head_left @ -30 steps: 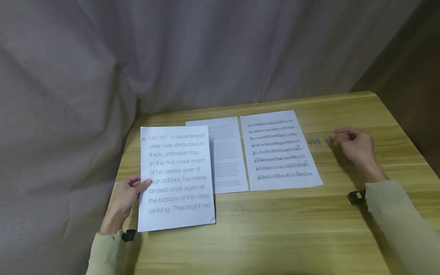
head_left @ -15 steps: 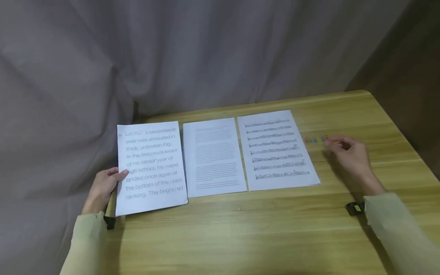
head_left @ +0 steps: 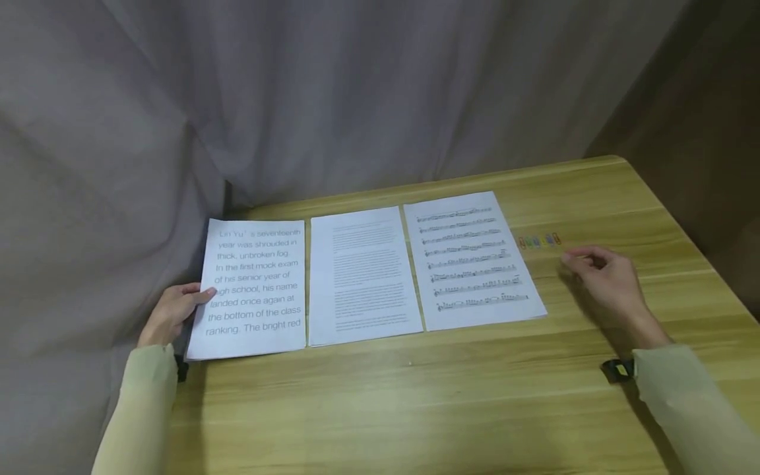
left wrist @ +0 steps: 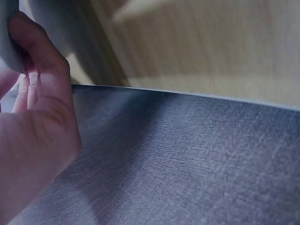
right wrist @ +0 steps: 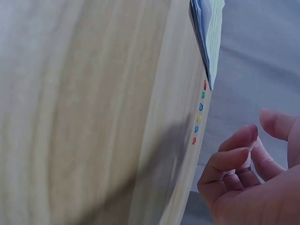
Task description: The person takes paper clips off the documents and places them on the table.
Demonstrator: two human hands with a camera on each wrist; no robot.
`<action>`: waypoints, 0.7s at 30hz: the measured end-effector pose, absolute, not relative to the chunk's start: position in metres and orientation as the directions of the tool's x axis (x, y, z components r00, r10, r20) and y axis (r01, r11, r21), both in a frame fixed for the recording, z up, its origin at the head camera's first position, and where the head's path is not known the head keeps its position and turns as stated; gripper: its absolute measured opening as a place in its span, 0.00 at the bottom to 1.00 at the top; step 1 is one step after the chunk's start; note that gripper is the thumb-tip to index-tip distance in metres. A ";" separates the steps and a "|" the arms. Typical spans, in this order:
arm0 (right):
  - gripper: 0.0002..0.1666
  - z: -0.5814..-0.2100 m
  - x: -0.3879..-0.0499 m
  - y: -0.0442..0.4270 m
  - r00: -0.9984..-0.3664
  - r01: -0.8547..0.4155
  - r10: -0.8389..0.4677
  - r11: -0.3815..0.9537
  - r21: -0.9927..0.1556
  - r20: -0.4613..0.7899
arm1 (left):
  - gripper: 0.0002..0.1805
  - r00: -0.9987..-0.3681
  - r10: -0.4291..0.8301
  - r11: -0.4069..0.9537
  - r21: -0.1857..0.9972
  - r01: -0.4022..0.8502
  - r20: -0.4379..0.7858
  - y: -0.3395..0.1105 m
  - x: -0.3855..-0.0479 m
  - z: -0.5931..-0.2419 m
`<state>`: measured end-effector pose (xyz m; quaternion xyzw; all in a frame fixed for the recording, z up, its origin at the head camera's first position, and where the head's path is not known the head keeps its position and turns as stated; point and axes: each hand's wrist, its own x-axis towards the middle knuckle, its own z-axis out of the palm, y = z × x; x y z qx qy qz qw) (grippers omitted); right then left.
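Observation:
My left hand grips the left edge of a stack of papers printed in large type, thumb on top. The stack lies at the left end of the table, its left edge in that hand. In the left wrist view the fingers bend round the paper's edge. My right hand hovers just right of a short row of coloured paper clips. Its fingers are loosely bent and hold nothing; in the right wrist view the thumb stands apart from them.
Beside the large-type stack lie papers with small print, then sheet music. All rest on a wooden table. A grey curtain hangs behind and along the left side.
The large-type stack moved left off the small-print papers and down beside them, my left hand still gripping it. My right hand drew slightly back from the paper clips, uncovering the whole row.

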<state>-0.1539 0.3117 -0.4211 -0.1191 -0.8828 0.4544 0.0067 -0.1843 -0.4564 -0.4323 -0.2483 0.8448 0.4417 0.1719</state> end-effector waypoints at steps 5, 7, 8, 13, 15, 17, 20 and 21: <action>0.27 -0.423 -0.152 0.312 -0.973 0.204 0.205 0.569 -0.797 -0.102 | 0.39 -0.813 -0.290 0.516 0.633 -0.577 -0.505 -0.455 -0.193 -0.438; 0.29 -0.424 -0.152 0.312 -0.976 0.199 0.193 0.568 -0.799 -0.106 | 0.38 -0.810 -0.307 0.521 0.624 -0.583 -0.500 -0.455 -0.194 -0.439; 0.29 -0.424 -0.153 0.312 -0.976 0.198 0.188 0.564 -0.801 -0.109 | 0.38 -0.808 -0.313 0.523 0.620 -0.585 -0.498 -0.455 -0.195 -0.439; 0.29 -0.427 -0.154 0.308 -0.976 0.195 0.189 0.567 -0.800 -0.104 | 0.38 -0.827 -0.290 0.554 0.620 -0.556 -0.482 -0.456 -0.191 -0.438; 0.29 -0.427 -0.154 0.306 -0.976 0.193 0.196 0.574 -0.796 -0.095 | 0.37 -0.846 -0.276 0.595 0.610 -0.523 -0.457 -0.456 -0.188 -0.438; 0.28 -0.428 -0.154 0.303 -0.977 0.186 0.195 0.582 -0.792 -0.086 | 0.36 -0.864 -0.279 0.646 0.583 -0.492 -0.420 -0.454 -0.187 -0.438; 0.28 -0.428 -0.154 0.300 -0.979 0.177 0.186 0.583 -0.793 -0.082 | 0.34 -0.892 -0.296 0.736 0.514 -0.441 -0.341 -0.450 -0.186 -0.438; 0.28 -0.428 -0.154 0.299 -0.980 0.175 0.182 0.585 -0.792 -0.082 | 0.33 -0.898 -0.302 0.763 0.484 -0.429 -0.320 -0.448 -0.187 -0.438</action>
